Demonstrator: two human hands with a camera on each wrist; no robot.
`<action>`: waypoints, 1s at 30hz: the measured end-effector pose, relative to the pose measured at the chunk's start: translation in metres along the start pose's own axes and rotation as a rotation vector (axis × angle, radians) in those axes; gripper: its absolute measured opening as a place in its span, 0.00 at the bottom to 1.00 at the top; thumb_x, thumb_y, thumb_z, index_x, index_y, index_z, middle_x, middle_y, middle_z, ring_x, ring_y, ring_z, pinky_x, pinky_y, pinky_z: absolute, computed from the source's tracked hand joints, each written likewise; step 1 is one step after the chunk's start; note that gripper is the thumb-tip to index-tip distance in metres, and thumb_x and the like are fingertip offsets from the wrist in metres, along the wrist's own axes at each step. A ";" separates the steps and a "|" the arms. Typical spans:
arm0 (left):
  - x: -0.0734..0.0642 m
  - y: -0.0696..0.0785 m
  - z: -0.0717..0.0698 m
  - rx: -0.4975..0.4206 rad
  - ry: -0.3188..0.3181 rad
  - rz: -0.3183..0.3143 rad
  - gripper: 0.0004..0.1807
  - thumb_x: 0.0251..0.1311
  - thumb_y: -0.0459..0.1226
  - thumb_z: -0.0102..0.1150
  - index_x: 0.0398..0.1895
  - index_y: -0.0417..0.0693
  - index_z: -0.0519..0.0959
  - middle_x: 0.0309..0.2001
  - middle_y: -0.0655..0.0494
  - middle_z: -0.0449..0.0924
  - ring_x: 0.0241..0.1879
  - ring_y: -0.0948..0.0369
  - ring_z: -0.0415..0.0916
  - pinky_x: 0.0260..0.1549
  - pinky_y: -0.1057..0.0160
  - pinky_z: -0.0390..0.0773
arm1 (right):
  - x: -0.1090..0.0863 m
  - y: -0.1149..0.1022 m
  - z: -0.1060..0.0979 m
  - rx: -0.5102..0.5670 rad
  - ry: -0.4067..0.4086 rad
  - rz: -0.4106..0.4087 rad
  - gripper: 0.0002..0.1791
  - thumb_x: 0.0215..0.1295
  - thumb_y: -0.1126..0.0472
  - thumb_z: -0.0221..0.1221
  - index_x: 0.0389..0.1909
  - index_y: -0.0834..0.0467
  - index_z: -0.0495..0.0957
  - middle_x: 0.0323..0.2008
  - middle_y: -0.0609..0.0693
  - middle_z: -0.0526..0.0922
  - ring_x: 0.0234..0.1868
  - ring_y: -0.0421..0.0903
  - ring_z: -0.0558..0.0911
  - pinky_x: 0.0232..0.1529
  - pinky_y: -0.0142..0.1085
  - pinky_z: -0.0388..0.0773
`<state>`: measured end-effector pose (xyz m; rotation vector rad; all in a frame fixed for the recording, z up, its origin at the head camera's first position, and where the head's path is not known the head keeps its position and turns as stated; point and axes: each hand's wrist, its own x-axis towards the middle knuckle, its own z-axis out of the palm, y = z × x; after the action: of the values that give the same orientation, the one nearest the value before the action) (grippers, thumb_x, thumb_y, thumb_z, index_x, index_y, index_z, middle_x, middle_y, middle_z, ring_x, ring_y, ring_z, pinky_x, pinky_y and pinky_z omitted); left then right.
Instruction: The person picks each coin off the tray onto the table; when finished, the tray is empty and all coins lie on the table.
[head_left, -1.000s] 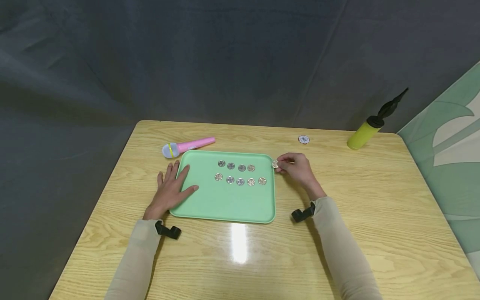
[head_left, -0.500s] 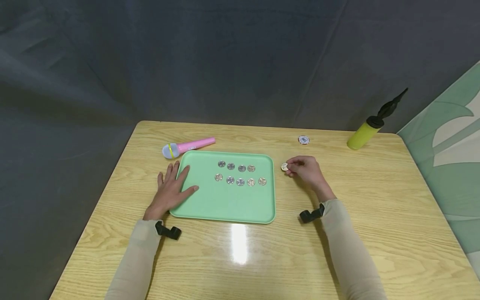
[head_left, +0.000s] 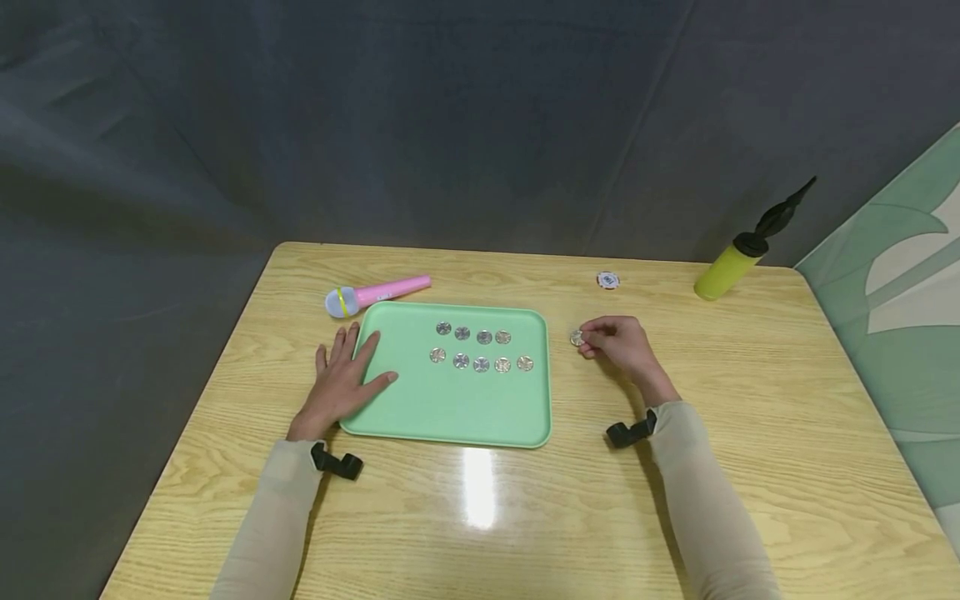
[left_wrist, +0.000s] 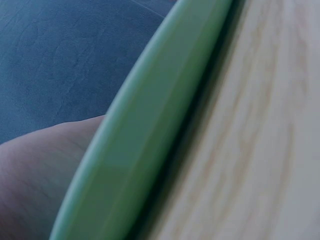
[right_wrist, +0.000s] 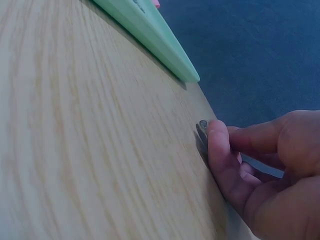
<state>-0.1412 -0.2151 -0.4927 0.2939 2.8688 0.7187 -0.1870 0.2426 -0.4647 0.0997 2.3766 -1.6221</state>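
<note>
My right hand [head_left: 621,346] pinches a silvery coin [head_left: 577,337] between thumb and fingers, just off the tray's right side and low over the table. From the right wrist view, the coin [right_wrist: 203,126] is seen nearly edge-on, tilted, close to the wood. A light green tray [head_left: 442,408] holds several similar coins [head_left: 482,364] in two rows. My left hand [head_left: 341,385] lies spread over the tray's left edge, its thumb on the tray floor. The left wrist view shows the tray's outer wall [left_wrist: 145,120] with part of the hand behind it.
Behind the tray lies a pink toy microphone [head_left: 382,292]. A poker chip [head_left: 608,280] rests near the table's back edge. At the back right stands a yellow-green hand pump [head_left: 726,269] with a black top. A dark cloth [head_left: 480,125] hangs behind the table [head_left: 480,558].
My right hand has carried the coin from the tray's right rim rightward and slightly nearer, over the bare wood. The left hand and the tray have stayed put.
</note>
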 end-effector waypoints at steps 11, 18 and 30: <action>0.000 0.000 0.000 0.000 0.003 0.005 0.46 0.68 0.60 0.51 0.81 0.49 0.48 0.82 0.38 0.31 0.81 0.38 0.27 0.73 0.30 0.27 | 0.002 0.001 0.005 -0.116 0.054 -0.025 0.13 0.72 0.69 0.55 0.50 0.75 0.79 0.40 0.68 0.86 0.26 0.32 0.82 0.31 0.26 0.84; 0.000 0.001 -0.001 -0.011 0.000 0.004 0.47 0.68 0.59 0.52 0.81 0.49 0.49 0.82 0.37 0.31 0.81 0.37 0.27 0.73 0.30 0.27 | 0.003 0.001 0.007 -0.177 0.068 -0.037 0.12 0.72 0.69 0.55 0.48 0.74 0.81 0.38 0.66 0.86 0.25 0.33 0.81 0.29 0.26 0.83; 0.000 -0.001 0.000 -0.009 0.004 0.007 0.46 0.68 0.60 0.52 0.81 0.49 0.48 0.82 0.38 0.31 0.81 0.38 0.26 0.73 0.30 0.26 | 0.008 -0.002 0.012 -0.259 0.091 -0.075 0.10 0.69 0.68 0.59 0.44 0.71 0.83 0.28 0.57 0.86 0.23 0.34 0.79 0.26 0.25 0.80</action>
<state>-0.1410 -0.2158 -0.4926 0.3024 2.8685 0.7345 -0.1932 0.2301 -0.4693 0.0351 2.6665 -1.3506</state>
